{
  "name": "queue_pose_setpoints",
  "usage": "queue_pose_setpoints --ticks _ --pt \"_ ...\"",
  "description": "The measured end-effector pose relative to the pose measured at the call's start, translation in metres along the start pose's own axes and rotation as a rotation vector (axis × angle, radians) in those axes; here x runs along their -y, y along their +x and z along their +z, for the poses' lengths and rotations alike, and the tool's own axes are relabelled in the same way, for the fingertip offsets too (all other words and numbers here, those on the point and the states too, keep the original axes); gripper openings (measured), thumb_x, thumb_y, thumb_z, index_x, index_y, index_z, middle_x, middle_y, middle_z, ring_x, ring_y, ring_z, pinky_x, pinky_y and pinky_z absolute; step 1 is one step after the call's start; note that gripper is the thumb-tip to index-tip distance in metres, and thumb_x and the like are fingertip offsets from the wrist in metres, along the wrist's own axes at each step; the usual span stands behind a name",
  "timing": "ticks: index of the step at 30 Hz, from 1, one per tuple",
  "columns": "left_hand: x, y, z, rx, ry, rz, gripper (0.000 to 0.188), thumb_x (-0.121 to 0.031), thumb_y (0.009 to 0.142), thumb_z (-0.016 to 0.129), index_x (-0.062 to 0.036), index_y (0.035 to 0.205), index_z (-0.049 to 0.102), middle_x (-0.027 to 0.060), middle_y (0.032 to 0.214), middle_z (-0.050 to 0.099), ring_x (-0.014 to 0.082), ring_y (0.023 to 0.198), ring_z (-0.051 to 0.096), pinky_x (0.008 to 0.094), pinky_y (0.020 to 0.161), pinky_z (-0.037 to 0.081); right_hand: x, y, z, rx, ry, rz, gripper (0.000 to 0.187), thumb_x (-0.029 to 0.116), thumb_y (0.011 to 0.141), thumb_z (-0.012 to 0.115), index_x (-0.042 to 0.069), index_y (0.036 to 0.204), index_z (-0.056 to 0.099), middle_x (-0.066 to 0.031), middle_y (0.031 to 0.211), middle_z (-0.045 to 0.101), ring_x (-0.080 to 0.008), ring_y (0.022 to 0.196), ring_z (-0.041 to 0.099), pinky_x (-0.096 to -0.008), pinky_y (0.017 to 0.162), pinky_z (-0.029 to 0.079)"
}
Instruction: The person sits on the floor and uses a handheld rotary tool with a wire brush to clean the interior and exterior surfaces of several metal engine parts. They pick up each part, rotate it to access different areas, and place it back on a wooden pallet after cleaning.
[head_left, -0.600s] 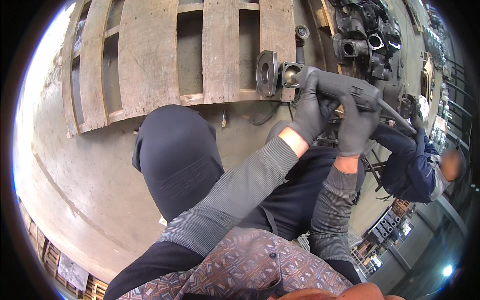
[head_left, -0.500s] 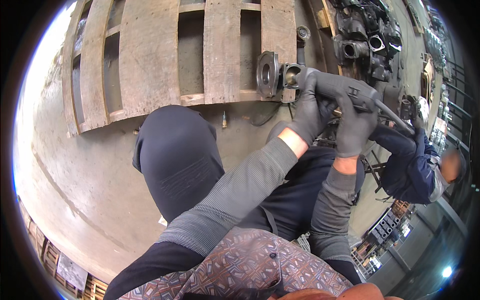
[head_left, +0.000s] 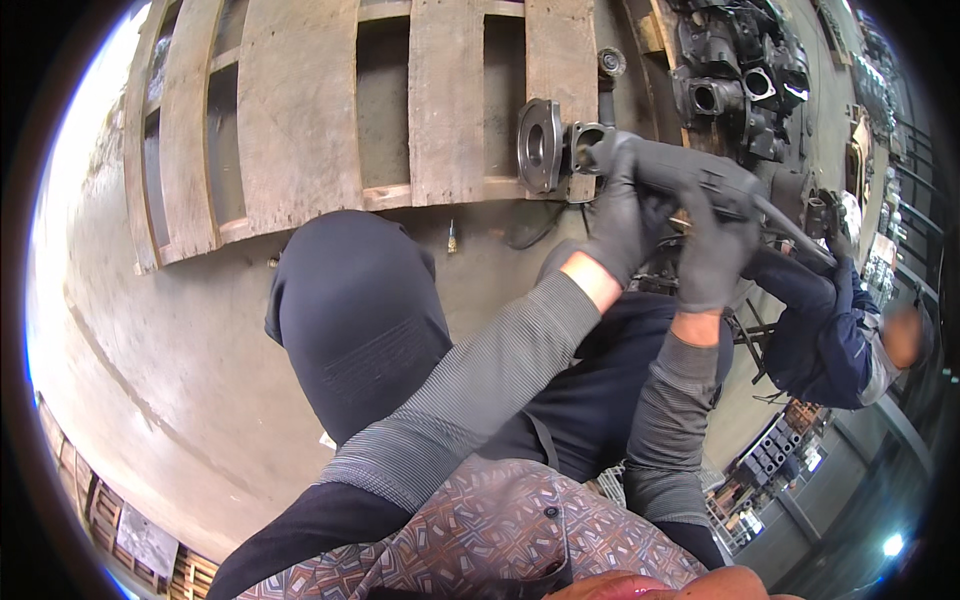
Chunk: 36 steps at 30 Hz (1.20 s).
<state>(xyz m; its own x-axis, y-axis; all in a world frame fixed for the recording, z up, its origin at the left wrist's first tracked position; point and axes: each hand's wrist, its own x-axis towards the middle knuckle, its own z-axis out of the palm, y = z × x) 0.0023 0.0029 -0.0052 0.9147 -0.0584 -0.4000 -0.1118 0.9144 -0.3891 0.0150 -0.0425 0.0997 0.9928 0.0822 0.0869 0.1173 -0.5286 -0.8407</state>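
Both my hands wear dark gloves and hold a dark grey die grinder (head_left: 690,172), a thick cylindrical body with a hose or cord at its rear. My left hand (head_left: 616,220) is closed around its front part, close to the nose. Farther back, my right hand (head_left: 712,255) grips the body, slightly blurred. The nose meets the round opening of a metal casting (head_left: 582,165); the tip is hidden there. A wide round flange (head_left: 539,146) stands upright at the casting's left end, over the pallet edge. Much of the casting's right side lies behind the tool and my hands.
A wooden pallet (head_left: 300,110) spans the far side. Dark castings (head_left: 735,90) are piled at the far right. A co-worker in blue (head_left: 815,335) sits at right, near the hose. A small brass-coloured fitting (head_left: 452,238) lies on the concrete floor (head_left: 170,370).
Little differs. The tool and both hands appear very slightly farther right, as do the casting and flange. My grip on the die grinder is the same.
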Motion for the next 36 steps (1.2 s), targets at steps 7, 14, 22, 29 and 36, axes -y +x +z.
queue_pose_setpoints --ticks 7,14,22,29,36 --pt "0.016 -0.003 0.002 -0.077 0.044 0.019 0.06 -0.057 0.101 0.056 -0.0071 0.135 0.053 0.0099 0.127 0.066 0.0235 0.113 0.067 0.0373 0.098 0.057 0.003 -0.003 -0.007 0.01 0.222 -0.055 0.049 0.001 0.079 0.086 -0.003 0.121 0.063 -0.008 0.11 0.069 -0.0148 0.1 0.067 -0.0288 0.088 0.055" --pt "0.011 -0.016 0.019 0.021 0.073 -0.025 0.059 -0.054 0.101 0.059 -0.005 0.133 0.054 0.0103 0.129 0.062 0.0219 0.116 0.064 0.0378 0.097 0.058 0.017 -0.009 -0.015 -0.046 0.196 -0.052 0.052 0.0 0.082 0.084 -0.002 0.127 0.057 -0.0076 0.117 0.065 -0.0147 0.101 0.064 -0.0293 0.085 0.056" --pt "0.037 -0.063 0.067 0.208 0.322 -0.056 0.058 -0.054 0.102 0.057 -0.0053 0.133 0.057 0.0086 0.122 0.066 0.0209 0.112 0.066 0.0352 0.097 0.056 0.063 -0.044 -0.073 -0.123 0.53 -0.032 0.054 0.0 0.088 0.078 -0.001 0.135 0.051 -0.0091 0.122 0.062 -0.0154 0.106 0.063 -0.0274 0.089 0.055" --pt "0.066 -0.109 0.098 0.432 0.594 0.0 0.05 -0.046 0.103 0.061 -0.0097 0.137 0.055 0.008 0.127 0.064 0.0235 0.118 0.062 0.0394 0.106 0.051 0.049 -0.088 -0.111 -0.335 0.761 -0.188 0.032 0.007 0.091 0.073 -0.003 0.121 0.065 -0.0055 0.11 0.07 -0.0149 0.097 0.067 -0.0302 0.086 0.056" --pt "0.088 -0.136 0.098 0.443 0.862 0.067 0.051 -0.039 0.102 0.064 -0.0081 0.142 0.052 0.0089 0.133 0.06 0.0247 0.124 0.059 0.0448 0.105 0.051 -0.007 -0.131 -0.15 -0.231 0.948 -0.224 0.028 0.019 0.102 0.061 -0.001 0.121 0.066 -0.0072 0.115 0.068 -0.0148 0.107 0.063 -0.0295 0.094 0.052"
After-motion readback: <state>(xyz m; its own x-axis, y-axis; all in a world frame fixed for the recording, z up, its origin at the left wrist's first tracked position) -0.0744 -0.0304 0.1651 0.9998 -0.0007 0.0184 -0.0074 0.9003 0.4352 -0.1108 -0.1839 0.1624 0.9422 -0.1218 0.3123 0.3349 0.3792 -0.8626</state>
